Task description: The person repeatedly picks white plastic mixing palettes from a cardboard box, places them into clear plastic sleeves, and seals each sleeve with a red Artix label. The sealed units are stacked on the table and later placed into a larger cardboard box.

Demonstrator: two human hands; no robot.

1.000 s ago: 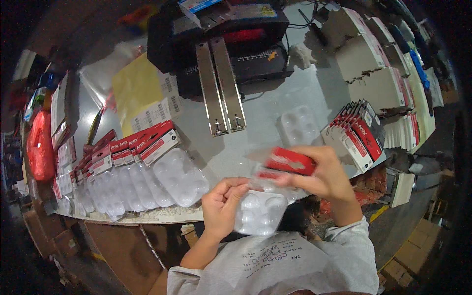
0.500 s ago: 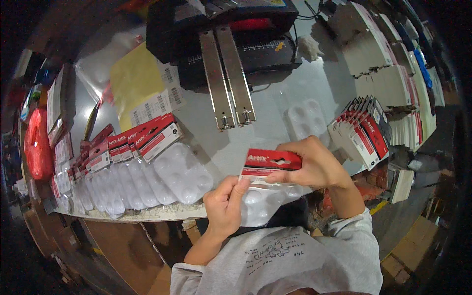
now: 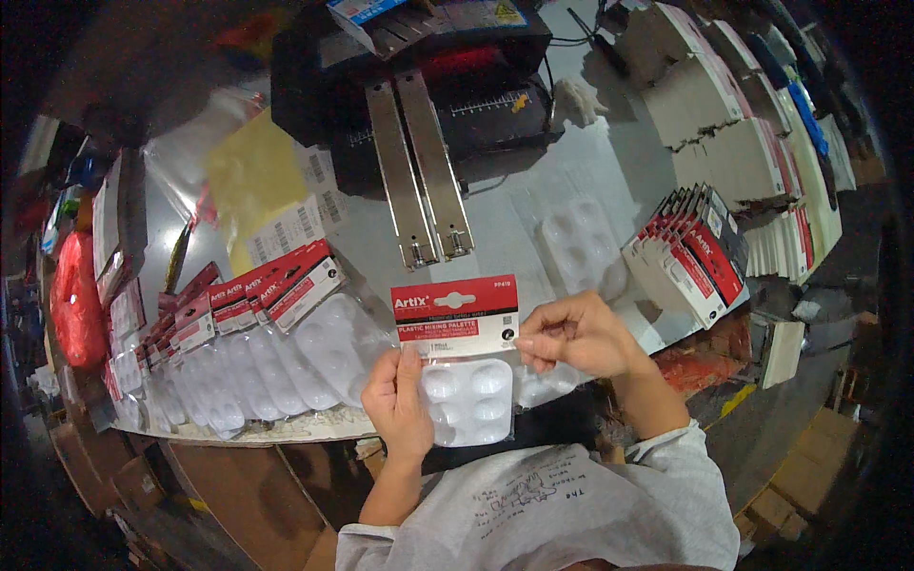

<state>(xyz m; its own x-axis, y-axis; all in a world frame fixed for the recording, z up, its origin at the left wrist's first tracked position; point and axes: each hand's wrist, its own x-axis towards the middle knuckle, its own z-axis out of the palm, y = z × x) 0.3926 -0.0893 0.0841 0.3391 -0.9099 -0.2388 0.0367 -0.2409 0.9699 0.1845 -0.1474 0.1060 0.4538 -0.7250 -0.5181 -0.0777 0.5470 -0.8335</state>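
Palette [image 3: 468,404], white with shallow wells, is showing through a clear bag [image 3: 468,361] and is hanging beneath a red-and-white header card [image 3: 455,324], in front of the person at the front edge of the table [image 3: 367,238]. Left hand [image 3: 398,404] is pinching the card's lower left corner, thumb lying on its face; right hand [image 3: 581,335] is pinching the right edge between thumb and fingers. Whether either hand is also catching the bag, or whether anything is fastening it to the card, I cannot tell. If nothing is, the palette's weight could be dragging the film out from under the card. An uneven pull between the two pinches could be skewing or creasing the card, and both pinches slackening here could be sending the pack over the edge. Beside the left hand, a row of bagged palettes [image 3: 262,366] is leaning closely overlapped; a leftward bump could be setting them sliding. Farther up, another palette [image 3: 583,249] is lying apart, right of the metal arms [image 3: 435,181].
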